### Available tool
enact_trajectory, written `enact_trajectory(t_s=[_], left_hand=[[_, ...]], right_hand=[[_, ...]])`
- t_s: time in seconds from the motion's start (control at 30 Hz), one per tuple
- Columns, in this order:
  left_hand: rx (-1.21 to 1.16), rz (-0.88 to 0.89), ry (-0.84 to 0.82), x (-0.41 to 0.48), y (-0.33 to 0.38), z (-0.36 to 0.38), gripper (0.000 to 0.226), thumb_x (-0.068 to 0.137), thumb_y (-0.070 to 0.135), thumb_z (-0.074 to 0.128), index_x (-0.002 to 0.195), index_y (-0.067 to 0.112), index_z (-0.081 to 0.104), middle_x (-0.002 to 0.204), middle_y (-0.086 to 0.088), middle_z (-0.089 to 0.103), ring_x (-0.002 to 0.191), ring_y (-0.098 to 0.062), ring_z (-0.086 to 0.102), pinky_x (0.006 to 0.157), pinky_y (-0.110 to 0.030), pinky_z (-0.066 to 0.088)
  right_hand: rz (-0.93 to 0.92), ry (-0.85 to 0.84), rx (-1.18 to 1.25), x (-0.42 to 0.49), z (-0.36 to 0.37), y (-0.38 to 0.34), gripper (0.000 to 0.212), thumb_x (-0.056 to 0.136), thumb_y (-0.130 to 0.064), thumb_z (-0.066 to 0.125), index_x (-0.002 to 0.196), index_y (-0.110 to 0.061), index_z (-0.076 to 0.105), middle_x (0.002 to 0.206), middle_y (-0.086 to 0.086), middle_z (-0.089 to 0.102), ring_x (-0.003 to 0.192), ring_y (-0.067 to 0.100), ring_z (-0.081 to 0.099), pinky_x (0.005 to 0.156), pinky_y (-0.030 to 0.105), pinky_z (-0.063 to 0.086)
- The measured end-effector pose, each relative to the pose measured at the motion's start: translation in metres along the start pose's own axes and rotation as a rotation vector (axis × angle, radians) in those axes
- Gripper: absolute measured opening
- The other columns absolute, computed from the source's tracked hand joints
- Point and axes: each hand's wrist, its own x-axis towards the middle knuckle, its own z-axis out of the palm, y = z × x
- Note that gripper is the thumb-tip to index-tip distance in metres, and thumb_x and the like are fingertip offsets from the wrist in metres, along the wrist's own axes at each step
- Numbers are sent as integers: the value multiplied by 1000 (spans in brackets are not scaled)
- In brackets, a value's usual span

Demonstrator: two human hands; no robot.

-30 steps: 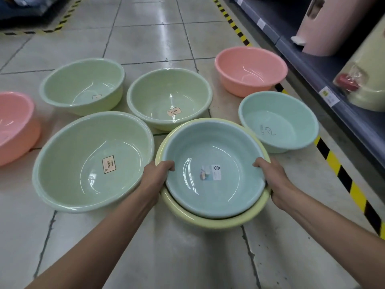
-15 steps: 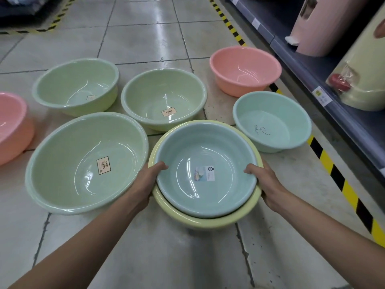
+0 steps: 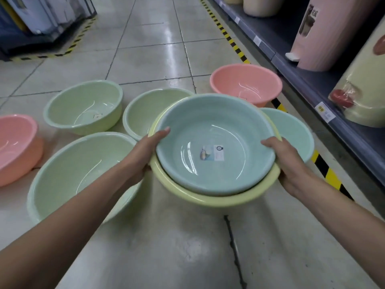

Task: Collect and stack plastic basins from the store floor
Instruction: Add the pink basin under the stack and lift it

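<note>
Head view: big pale-green basin [image 3: 83, 174] on the floor at left. Yellow basin [image 3: 208, 197] with blue basin [image 3: 212, 142] nested inside, seemingly raised off the tiles, gripped at opposite rims by left hand [image 3: 143, 151] and right hand [image 3: 289, 163]. Probably carrying stage; next, lowering the pair squarely into a larger basin.

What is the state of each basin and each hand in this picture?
Blue basin: nested in yellow basin, held.
Yellow basin: held at both sides.
Left hand: gripping rim.
Right hand: gripping rim.
Large green basin: on floor, empty.
Pink basin: on floor, empty.
</note>
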Motion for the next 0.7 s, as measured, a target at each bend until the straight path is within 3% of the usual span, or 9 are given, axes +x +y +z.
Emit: enact_trajectory(t_s=[0.1, 0.23, 0.5, 0.7], left_hand=[[74, 73, -38, 21, 43, 23, 57, 79, 60, 70, 124, 25, 71, 112, -2, 79, 103, -28, 74, 92, -44, 58], [99, 113, -51, 61, 76, 75, 55, 76, 59, 71, 122, 28, 70, 104, 2, 80, 89, -23, 75, 81, -39, 57], [64, 4, -107, 152, 64, 178, 46, 78, 45, 73, 120, 28, 68, 100, 1, 79, 85, -23, 73, 79, -38, 60], [18, -25, -80, 177, 72, 211, 35, 84, 34, 65, 117, 22, 68, 85, 3, 72, 67, -15, 65, 48, -16, 47]], right_hand=[[-23, -6, -4, 28, -22, -34, 55, 71, -38, 71, 124, -25, 67, 115, 5, 76, 111, 33, 70, 101, 56, 51], [-74, 47, 53, 68, -60, -62, 57, 68, -27, 70, 124, -18, 69, 118, 10, 75, 115, 36, 68, 104, 57, 49], [-58, 214, 111, 148, -134, -52, 63, 58, -23, 70, 120, -15, 72, 114, 10, 76, 111, 35, 70, 103, 55, 51], [4, 236, 147, 172, -153, -35, 66, 56, -26, 70, 122, -19, 71, 114, 8, 77, 111, 34, 70, 102, 54, 51]])
